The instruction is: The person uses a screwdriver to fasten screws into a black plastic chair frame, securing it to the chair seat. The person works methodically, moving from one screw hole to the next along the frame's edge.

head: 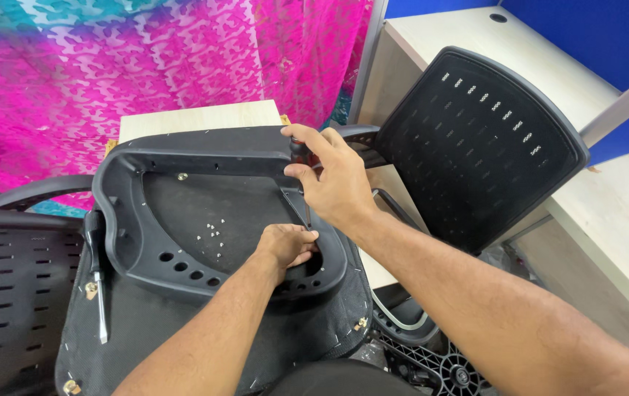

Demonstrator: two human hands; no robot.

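The right hand (pixel 329 180) wraps its grip around a screwdriver (pixel 301 172) held upright over the black chair frame (pixel 182 150) at centre, while the left hand (pixel 285 246), fingers curled at six o'clock of it, steadies the tip so it stays seated.
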